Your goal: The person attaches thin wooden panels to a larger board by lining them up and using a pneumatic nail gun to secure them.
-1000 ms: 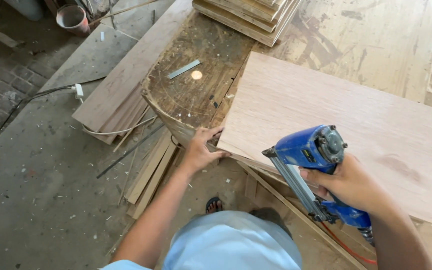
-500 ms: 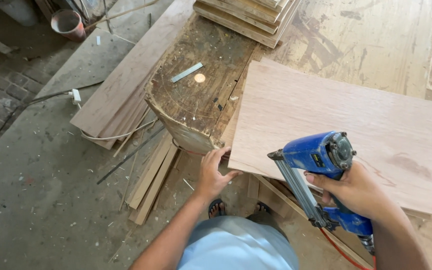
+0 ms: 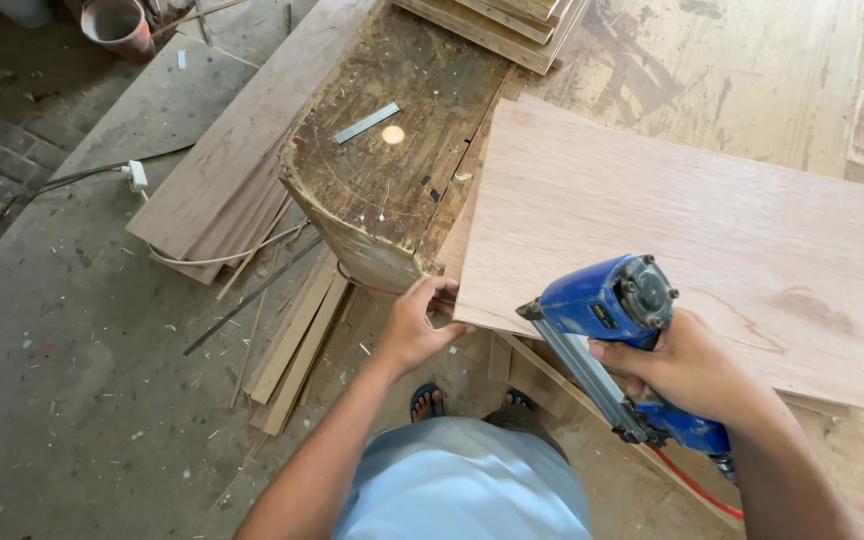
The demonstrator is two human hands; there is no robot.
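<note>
A carpentry workshop: plywood sheets (image 3: 672,230) are lying on a scarred worktop (image 3: 392,170), timber offcuts (image 3: 292,340) littering the dusty floor (image 3: 72,400).

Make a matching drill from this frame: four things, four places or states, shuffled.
Things:
1. nail gun
2. plywood sheet
3. metal strip
4. bucket

Places or states:
A. lying flat on the worn dark bench top
B. standing on the floor at the top left
C. gripped in the right hand
D. near corner pinched by the left hand

Pairs: 1-C, 2-D, 3-A, 4-B
</note>
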